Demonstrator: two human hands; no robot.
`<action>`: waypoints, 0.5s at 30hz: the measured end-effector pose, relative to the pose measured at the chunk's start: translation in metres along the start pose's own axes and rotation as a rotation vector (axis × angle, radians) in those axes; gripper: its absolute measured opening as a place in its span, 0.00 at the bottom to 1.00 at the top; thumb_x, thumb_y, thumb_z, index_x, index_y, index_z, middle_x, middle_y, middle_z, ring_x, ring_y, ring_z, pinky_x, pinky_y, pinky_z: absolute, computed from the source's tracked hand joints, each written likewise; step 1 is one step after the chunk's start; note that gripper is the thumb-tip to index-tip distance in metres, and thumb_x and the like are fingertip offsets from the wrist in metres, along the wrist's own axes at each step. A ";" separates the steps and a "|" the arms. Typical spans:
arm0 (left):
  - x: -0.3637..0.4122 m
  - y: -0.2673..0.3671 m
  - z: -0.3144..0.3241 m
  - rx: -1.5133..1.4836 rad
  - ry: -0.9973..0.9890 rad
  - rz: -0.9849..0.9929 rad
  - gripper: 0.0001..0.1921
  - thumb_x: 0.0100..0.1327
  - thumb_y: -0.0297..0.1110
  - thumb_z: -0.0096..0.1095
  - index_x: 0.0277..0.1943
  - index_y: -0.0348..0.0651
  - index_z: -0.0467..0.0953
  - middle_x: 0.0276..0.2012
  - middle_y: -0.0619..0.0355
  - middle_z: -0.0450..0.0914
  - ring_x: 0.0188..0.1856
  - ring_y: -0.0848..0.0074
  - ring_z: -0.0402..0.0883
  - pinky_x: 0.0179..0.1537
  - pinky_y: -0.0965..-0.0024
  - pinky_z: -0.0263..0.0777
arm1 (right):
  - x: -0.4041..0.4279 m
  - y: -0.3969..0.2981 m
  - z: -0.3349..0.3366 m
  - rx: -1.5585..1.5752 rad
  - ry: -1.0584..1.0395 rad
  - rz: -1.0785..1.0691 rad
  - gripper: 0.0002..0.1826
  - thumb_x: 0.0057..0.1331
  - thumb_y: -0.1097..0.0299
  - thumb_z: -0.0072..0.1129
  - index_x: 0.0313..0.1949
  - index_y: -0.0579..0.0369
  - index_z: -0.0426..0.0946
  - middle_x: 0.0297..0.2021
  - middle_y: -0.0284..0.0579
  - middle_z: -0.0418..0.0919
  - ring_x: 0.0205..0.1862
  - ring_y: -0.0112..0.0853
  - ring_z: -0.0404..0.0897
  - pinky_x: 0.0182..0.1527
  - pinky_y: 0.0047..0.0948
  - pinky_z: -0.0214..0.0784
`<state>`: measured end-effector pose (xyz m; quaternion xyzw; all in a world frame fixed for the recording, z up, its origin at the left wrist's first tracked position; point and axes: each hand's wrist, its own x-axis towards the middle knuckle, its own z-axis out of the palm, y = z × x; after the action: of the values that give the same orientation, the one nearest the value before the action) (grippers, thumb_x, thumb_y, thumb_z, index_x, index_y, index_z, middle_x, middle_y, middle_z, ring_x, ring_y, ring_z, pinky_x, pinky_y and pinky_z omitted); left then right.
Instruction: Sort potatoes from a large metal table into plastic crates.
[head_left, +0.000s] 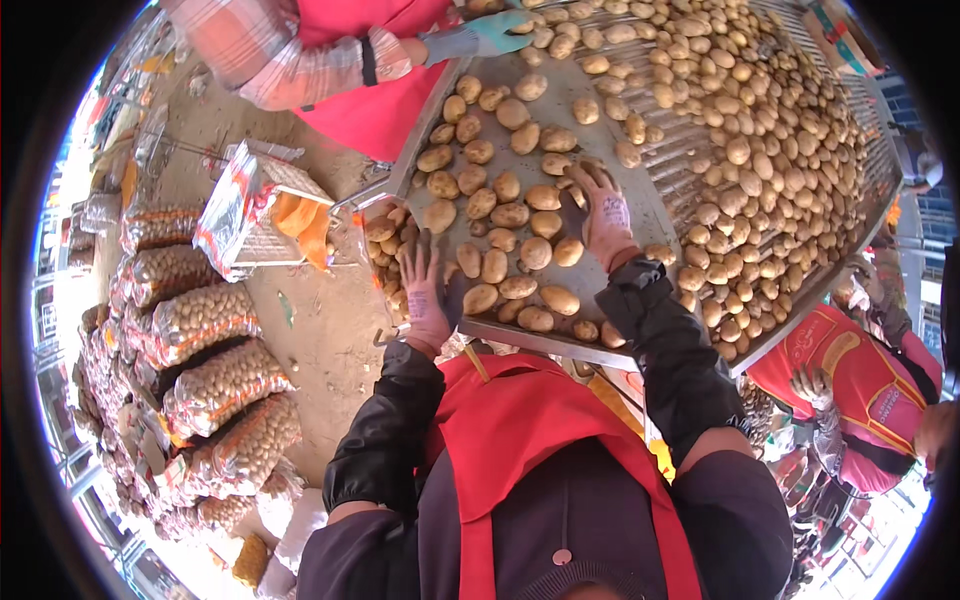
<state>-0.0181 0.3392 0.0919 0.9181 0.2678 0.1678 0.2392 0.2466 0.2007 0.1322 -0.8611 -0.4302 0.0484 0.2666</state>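
Note:
My left hand (425, 296), in a pink glove with dark fingers, is at the tray's left corner with its fingers spread. It is beside a bag of potatoes (384, 244) below the tray's outlet. My right hand (604, 214), gloved alike, reaches over the flat metal tray (480, 71). Its fingers are among the potatoes, and a small potato (577, 196) shows between thumb and fingers; whether it is gripped I cannot tell. Between my hands lie several loose potatoes (510, 215), some with dirt on them.
A slatted grading rack (675, 161) heaped with potatoes adjoins the tray on the right. Opposite, a co-worker's gloved hand (499, 34) touches potatoes. Another person (847, 375) is at the right. Filled potato bags (225, 382) and a white crate (281, 184) stand on the dirt ground at left.

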 end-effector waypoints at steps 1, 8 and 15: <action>-0.007 -0.020 -0.012 -0.011 0.146 -0.126 0.27 0.60 0.33 0.58 0.63 0.39 0.65 0.67 0.41 0.57 0.69 0.45 0.53 0.68 0.49 0.48 | 0.017 -0.007 0.002 -0.032 -0.063 0.008 0.26 0.65 0.56 0.55 0.62 0.40 0.65 0.64 0.57 0.60 0.63 0.60 0.61 0.64 0.52 0.55; -0.038 -0.116 -0.013 0.070 0.101 -0.582 0.35 0.56 0.39 0.65 0.66 0.43 0.61 0.66 0.36 0.57 0.67 0.46 0.57 0.65 0.54 0.56 | 0.104 -0.009 0.037 -0.298 -0.260 0.173 0.39 0.61 0.36 0.52 0.69 0.30 0.54 0.72 0.54 0.44 0.71 0.63 0.41 0.68 0.64 0.38; -0.029 -0.177 0.024 -0.031 -0.165 -1.106 0.38 0.51 0.47 0.67 0.64 0.42 0.64 0.59 0.38 0.69 0.61 0.49 0.68 0.58 0.53 0.65 | 0.006 -0.154 0.113 -0.515 -0.552 -0.059 0.34 0.56 0.63 0.58 0.64 0.40 0.62 0.69 0.53 0.49 0.71 0.55 0.46 0.66 0.64 0.39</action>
<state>-0.1035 0.4460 -0.0268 0.6471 0.6876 -0.0510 0.3254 0.1044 0.3273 0.1141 -0.8417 -0.5085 0.1613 -0.0833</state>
